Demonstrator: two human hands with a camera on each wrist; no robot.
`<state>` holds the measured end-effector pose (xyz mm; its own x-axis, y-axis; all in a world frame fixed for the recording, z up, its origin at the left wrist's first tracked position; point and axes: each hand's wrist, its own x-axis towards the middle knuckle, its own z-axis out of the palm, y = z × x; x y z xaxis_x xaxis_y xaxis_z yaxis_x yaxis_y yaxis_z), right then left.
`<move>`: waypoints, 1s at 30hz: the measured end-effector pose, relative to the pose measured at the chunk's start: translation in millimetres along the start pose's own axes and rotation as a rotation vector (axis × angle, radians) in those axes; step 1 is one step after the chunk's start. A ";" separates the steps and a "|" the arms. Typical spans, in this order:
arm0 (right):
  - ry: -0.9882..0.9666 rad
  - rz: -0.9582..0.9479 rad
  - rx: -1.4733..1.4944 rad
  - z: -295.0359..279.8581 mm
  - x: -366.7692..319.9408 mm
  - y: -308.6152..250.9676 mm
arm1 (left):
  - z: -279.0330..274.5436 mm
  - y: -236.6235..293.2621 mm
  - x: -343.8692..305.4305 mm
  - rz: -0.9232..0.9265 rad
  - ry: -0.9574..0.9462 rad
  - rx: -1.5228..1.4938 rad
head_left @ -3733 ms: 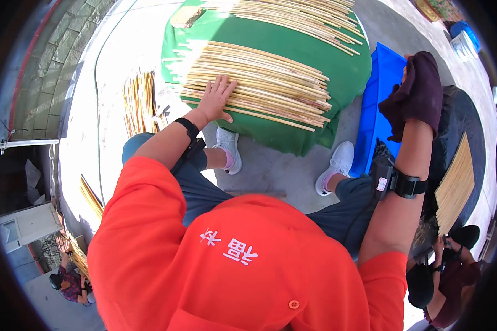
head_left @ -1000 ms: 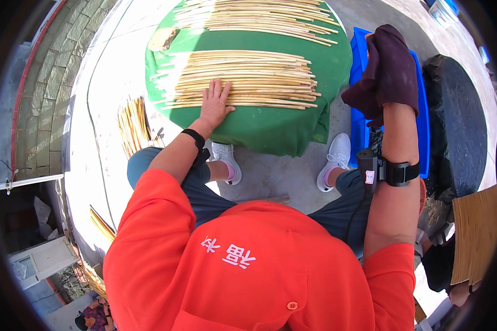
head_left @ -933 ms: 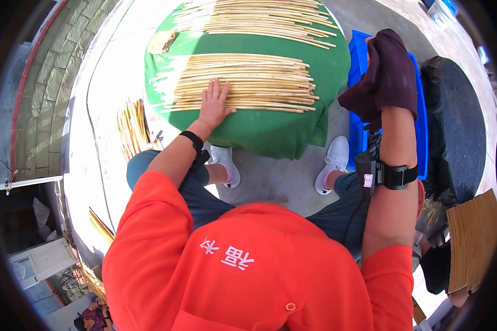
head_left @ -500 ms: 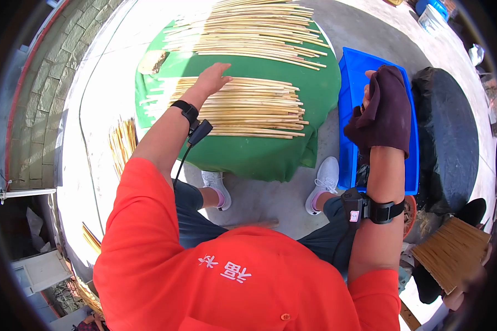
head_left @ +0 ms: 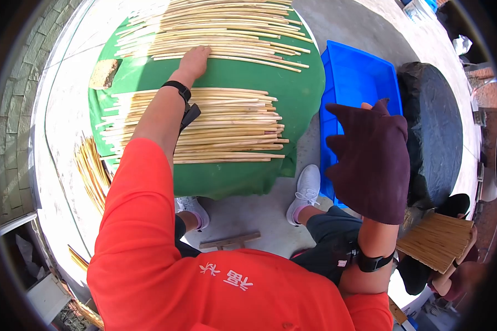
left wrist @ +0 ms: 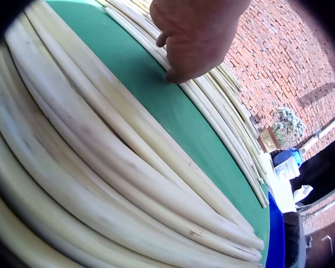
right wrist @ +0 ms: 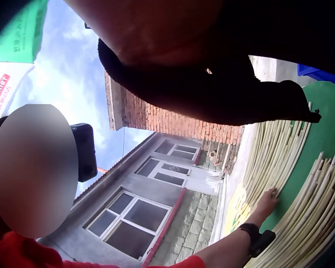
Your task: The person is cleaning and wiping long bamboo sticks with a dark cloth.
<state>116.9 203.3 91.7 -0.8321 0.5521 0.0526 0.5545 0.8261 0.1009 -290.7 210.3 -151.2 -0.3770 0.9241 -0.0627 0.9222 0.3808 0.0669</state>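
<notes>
The left hand [head_left: 195,62] is at the near edge of the far row of pale sticks [head_left: 221,41], knuckles up. Its bent fingers [left wrist: 181,70] meet the nearest sticks in the left wrist view; whether they pinch any is hidden. Below the left forearm a second row of sticks [head_left: 232,129] lies on the green cloth [head_left: 248,77]. The right hand [head_left: 366,106] grips a dark maroon cloth [head_left: 373,160] that covers most of it, above the blue tray's near part. In the right wrist view that cloth [right wrist: 184,95] is a dark shape.
A yellowish block [head_left: 103,74] sits on the green cloth's left side. The blue tray [head_left: 364,71] stands right of the table, beside a black-covered round object [head_left: 436,132]. Upright sticks [head_left: 92,171] stand at the left. Another person holds a stick mat [head_left: 436,240] at lower right.
The left hand has gone from lying flat on the near row, across the green gap, to the far row. The right hand and its cloth have come nearer the body, and the cloth hangs more spread.
</notes>
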 end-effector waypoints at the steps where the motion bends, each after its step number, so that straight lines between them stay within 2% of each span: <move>1: 0.019 0.028 0.146 -3.3 1.8 -4.2 | 5.6 -3.6 5.0 0.047 0.078 0.067; 2: 0.038 0.057 0.292 -4.5 3.4 -7.2 | 10.9 -6.9 8.2 0.094 0.156 0.135; 6: 0.057 0.065 0.404 2.3 8.6 -14.9 | 8.3 -3.8 13.6 0.083 0.152 0.173; 9: -0.027 0.064 0.389 -2.0 11.3 -20.9 | 8.6 -3.8 17.2 0.087 0.121 0.233; 11: -0.028 0.092 0.512 0.0 9.9 -21.0 | 12.5 -2.7 20.6 0.079 0.059 0.295; 16: 0.002 0.180 0.815 7.3 5.3 -18.6 | 15.8 4.7 10.2 0.139 0.142 0.340; 18: 0.023 0.195 0.884 8.0 2.3 -16.5 | 3.2 11.1 3.5 0.093 0.072 0.291; 20: -0.075 0.101 0.482 9.0 -1.0 -11.3 | -17.7 20.2 -1.6 0.136 0.128 0.298; 22: -0.008 0.116 0.401 45.1 -9.9 1.5 | -50.2 33.6 -8.0 0.246 0.241 0.186; 23: 0.047 0.135 0.312 53.9 -11.9 4.7 | -71.3 43.1 -12.2 0.233 0.268 0.094; 24: 0.067 0.131 0.316 45.9 -10.5 2.5 | -91.2 51.3 -18.6 0.231 0.282 0.109; 26: 0.334 -0.129 0.505 24.9 -6.7 -1.9 | -132.3 69.3 -37.1 0.243 0.370 -0.094; 27: 0.358 -0.137 0.501 31.9 -0.2 0.2 | -153.9 79.3 -47.1 0.189 0.331 -0.131; 29: 0.179 0.047 -0.227 59.0 13.0 4.9 | -193.9 101.4 -73.7 0.205 0.332 -0.215; 30: 0.205 0.056 -0.233 53.1 9.1 4.7 | -209.0 109.8 -83.9 0.223 0.309 -0.315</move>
<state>112.5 218.3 39.9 -0.7989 0.5418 0.2611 0.6011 0.7341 0.3159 -175.8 181.4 69.5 -0.2255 0.9324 0.2824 0.9306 0.1203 0.3458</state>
